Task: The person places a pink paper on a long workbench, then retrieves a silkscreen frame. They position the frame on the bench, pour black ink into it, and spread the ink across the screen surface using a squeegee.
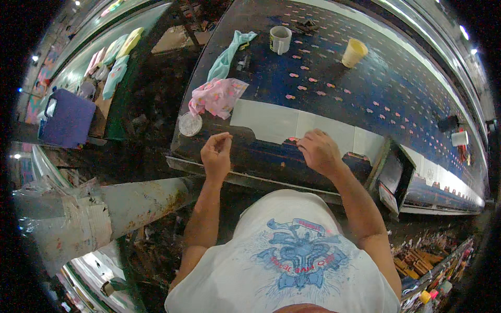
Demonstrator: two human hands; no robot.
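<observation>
My left hand (216,155) is raised over the near edge of the long dark table (209,136), its thumb and fingers pinched together. Whatever they may hold is too small to make out. To its right, my right hand (319,151) hovers over the same edge with bent, closed fingers; their tips are partly hidden. A small pink-orange piece or print (293,139) shows right by those fingertips, and I cannot tell whether they touch it. White panels (271,119) lie along the table beyond both hands. Near my left hand are a round whitish dish (190,124) and a crumpled pink patterned cloth (219,97).
Rows of small pink-orange shapes cover the blue-black surface. Farther back stand a white mug (281,40), a pale yellow cup (355,52) and a twisted teal cloth (227,56). A dark open box (392,175) sits at right. A thick grey pipe (141,202) crosses lower left, below a purple bin (68,119).
</observation>
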